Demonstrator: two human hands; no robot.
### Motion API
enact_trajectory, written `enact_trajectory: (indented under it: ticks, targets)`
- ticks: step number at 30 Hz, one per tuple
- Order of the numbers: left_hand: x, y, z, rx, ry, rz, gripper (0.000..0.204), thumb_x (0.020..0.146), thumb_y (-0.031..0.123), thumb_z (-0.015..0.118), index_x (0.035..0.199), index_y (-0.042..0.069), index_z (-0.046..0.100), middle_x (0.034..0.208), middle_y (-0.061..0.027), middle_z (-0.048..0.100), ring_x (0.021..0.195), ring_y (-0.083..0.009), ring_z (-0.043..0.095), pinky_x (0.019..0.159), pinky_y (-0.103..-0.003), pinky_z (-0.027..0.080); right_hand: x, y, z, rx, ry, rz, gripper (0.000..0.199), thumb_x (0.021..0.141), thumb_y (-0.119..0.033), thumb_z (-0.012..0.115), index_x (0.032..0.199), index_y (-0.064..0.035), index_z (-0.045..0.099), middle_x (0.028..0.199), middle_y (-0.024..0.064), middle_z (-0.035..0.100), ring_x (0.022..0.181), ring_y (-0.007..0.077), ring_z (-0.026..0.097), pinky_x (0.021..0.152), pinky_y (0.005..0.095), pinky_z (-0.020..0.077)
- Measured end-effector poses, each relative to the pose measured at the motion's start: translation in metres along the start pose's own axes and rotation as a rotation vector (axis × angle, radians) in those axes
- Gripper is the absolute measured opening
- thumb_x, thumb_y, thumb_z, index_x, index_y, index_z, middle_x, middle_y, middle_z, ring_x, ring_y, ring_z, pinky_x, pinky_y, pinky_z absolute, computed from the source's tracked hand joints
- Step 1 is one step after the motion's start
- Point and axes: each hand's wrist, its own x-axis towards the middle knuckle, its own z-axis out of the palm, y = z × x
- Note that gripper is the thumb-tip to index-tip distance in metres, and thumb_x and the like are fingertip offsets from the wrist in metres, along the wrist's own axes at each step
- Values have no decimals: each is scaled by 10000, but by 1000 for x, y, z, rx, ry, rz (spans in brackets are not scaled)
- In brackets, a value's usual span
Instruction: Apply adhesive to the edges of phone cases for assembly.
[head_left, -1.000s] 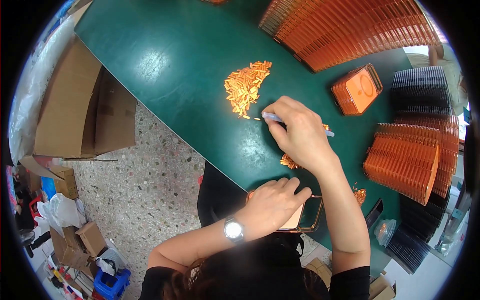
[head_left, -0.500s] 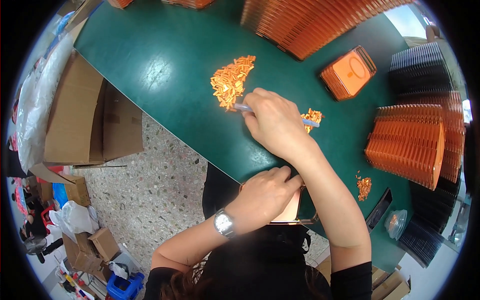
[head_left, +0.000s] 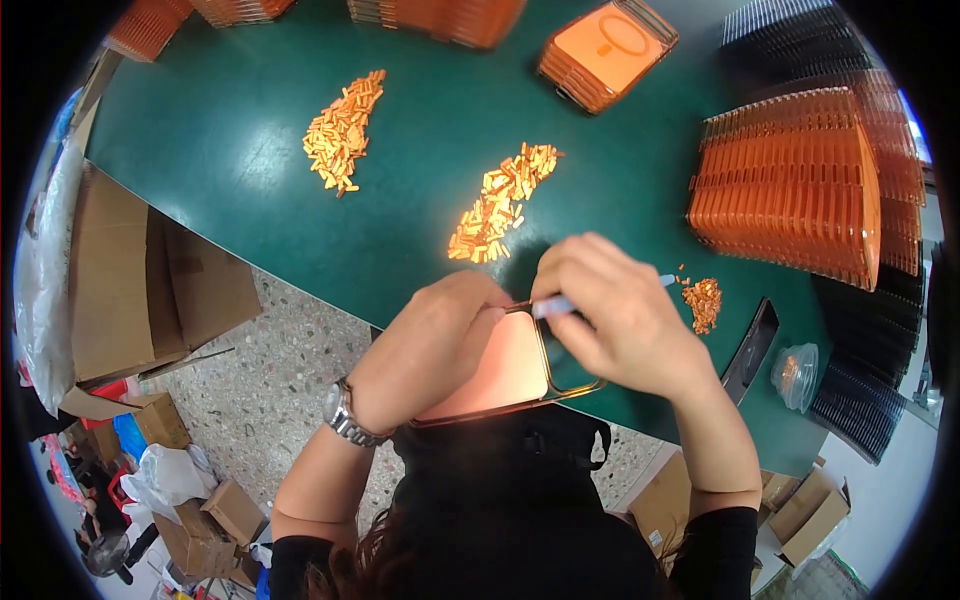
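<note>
- While my left hand (head_left: pixel 430 325) grips an orange case (head_left: pixel 505 362) at the near edge of the tabletop (head_left: pixel 430 130), my right hand (head_left: pixel 625 322) pinches a pen-like tool (head_left: pixel 553 307).
- Progress: apparently mid-work, tool contact unclear.
- Left over: orange pieces (head_left: pixel 340 137), loosely piled.

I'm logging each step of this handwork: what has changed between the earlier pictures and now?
The right hand drew back from the leftmost pile of orange pieces toward the wearer, bringing the pen-like tool to the phone case. The left hand uncovered more of the case. The camera view shifted too. Both hands kept their holds; the piles remain on the table.
</note>
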Motion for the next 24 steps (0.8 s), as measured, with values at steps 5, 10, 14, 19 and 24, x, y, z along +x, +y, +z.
enact_trajectory:
  ticks: [5,10,14,19,24]
  targets:
    - [2,2,0,-2,-7,11,81,947,41,632,965,-33,661,869,-168,662,792,-325,665,709,-374,515,-5,2,21,-145,37,-133,197,709,-42,717,854,-28,584,879,83,530,828,264,587,633,363,546]
    - [0,6,0,30,-38,-52,118,946,66,606,966,-40,653,937,-236,678,881,-429,665,781,-465,534,-4,2,24,-250,19,-224,186,688,-79,687,814,-38,556,836,71,502,782,226,573,581,340,542]
    - [-2,4,3,21,-12,-36,113,943,65,606,944,-43,637,919,-236,671,877,-434,660,774,-470,531,-6,0,30,-247,23,-220,169,727,-88,688,810,-51,545,833,65,503,771,223,572,582,339,540]
    - [0,1,3,51,-12,-33,102,942,56,592,927,-43,610,903,-234,664,867,-435,653,752,-480,525,-6,-6,34,-285,37,-107,164,791,-92,704,836,-63,549,826,61,516,771,232,594,591,352,540]
    - [-3,-1,12,97,51,17,70,944,51,624,946,-18,616,879,-194,650,804,-396,647,703,-451,520,-13,2,25,-258,-17,-19,151,802,-90,706,874,-46,581,857,66,546,815,255,623,619,385,548]
